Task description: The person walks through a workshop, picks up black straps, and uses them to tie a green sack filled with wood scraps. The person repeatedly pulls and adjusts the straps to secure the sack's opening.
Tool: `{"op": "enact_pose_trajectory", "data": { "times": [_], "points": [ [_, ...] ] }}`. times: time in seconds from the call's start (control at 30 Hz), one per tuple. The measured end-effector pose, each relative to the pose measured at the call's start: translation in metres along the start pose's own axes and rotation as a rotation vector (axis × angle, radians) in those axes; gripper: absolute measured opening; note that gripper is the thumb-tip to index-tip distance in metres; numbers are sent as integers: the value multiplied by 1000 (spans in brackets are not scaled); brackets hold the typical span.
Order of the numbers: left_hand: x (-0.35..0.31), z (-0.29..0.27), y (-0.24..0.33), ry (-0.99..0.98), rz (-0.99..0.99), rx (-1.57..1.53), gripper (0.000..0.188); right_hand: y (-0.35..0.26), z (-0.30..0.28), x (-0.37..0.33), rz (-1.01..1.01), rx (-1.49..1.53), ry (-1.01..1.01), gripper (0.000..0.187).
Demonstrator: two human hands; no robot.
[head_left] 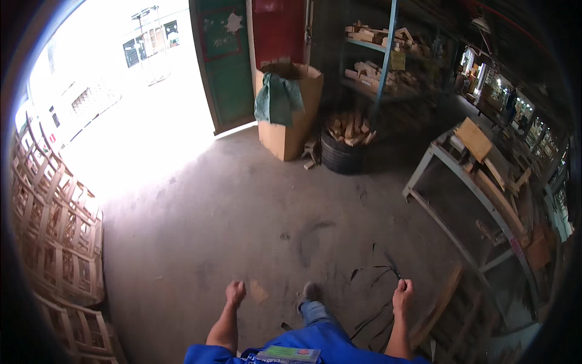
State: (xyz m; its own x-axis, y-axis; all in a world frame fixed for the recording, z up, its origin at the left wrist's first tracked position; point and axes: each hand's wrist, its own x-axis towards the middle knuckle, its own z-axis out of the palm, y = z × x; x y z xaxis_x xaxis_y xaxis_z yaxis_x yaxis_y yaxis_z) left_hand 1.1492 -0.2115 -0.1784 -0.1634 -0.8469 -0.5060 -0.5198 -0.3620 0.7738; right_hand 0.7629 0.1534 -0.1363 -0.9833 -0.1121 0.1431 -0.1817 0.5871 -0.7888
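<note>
My right hand is closed on a bunch of thin black straps. Their loose ends stick out ahead of the fist, and others hang down beside my right leg. My left hand is curled into a fist over the floor, with nothing visible in it. Between my hands, one shoe and a jeans leg show below my blue shirt.
Wooden crates or frames stack up at left. Ahead stand a tall cardboard box with green cloth over its rim, and a black tub of wood scraps. A metal-framed workbench stands right; a bright doorway opens far left.
</note>
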Motion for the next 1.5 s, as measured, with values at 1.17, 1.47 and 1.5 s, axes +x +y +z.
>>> {"op": "enact_pose_trajectory", "data": {
  "times": [1.17, 1.47, 1.5],
  "points": [
    [891, 251, 744, -131, -254, -504, 109, -405, 784, 960, -221, -103, 161, 20],
    [979, 315, 824, 47, -400, -662, 105, -326, 942, 1109, -108, -395, -116, 24],
    [987, 316, 829, 46, -397, -648, 102, -319, 952, 1115, -98, -463, -157, 27]
  ]
}}
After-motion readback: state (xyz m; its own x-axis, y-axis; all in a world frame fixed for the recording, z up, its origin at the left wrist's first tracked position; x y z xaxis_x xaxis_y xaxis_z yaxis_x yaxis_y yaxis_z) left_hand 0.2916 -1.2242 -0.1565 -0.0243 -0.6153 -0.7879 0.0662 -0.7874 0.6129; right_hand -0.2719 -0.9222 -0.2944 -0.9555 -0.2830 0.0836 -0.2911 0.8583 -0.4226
